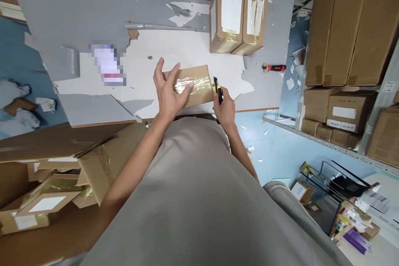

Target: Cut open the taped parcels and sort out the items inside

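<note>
A small brown cardboard box (199, 96) with shiny clear tape across its top lies on the table before me. My left hand (170, 91) grips its left end, thumb on the tape and fingers over the far side. At the box's right end, my right hand (225, 106) is closed around a black and yellow box cutter (220, 94), its tip pointing away from me. Whether the blade touches the box I cannot tell. Torn white paper (183, 45) covers the tabletop under the box.
Two taped boxes (230, 12) with white labels stand at the far right, near a red and black cutter (277, 67). A blurred-out phone-like object (107, 64) lies left. A large carton (102, 170) of boxes stands at lower left; a shelf (330, 133) of cartons is right.
</note>
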`<action>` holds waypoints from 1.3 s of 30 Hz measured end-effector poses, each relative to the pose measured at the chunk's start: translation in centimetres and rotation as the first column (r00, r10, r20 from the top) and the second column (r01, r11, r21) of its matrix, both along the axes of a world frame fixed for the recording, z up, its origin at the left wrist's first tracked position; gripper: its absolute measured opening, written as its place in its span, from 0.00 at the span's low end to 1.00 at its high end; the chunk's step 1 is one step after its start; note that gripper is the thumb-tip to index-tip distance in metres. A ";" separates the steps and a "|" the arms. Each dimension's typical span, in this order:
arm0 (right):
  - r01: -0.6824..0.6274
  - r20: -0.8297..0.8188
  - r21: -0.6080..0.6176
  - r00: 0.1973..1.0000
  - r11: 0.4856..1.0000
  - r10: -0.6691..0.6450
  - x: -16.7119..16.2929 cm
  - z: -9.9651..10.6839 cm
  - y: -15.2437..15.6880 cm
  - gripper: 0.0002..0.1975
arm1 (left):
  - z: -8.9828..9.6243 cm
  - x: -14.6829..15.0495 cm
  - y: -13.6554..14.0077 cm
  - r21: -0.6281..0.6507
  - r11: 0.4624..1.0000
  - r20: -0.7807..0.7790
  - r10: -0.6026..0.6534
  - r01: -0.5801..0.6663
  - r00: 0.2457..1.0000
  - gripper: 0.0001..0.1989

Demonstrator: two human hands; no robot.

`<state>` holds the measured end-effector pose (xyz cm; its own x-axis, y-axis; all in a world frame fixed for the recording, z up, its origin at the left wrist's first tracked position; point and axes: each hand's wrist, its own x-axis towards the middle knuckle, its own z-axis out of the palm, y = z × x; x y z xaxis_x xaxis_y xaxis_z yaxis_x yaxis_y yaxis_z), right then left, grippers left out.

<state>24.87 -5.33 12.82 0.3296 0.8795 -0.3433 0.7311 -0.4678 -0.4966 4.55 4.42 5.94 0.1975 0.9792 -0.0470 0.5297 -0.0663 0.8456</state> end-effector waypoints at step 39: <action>-0.012 0.172 -0.280 0.983 0.960 0.063 -2.8 1.8 3.8 0.28 | 0.3 0.6 -0.5 -0.003 0.998 -0.023 -0.068 0.068 0.997 0.36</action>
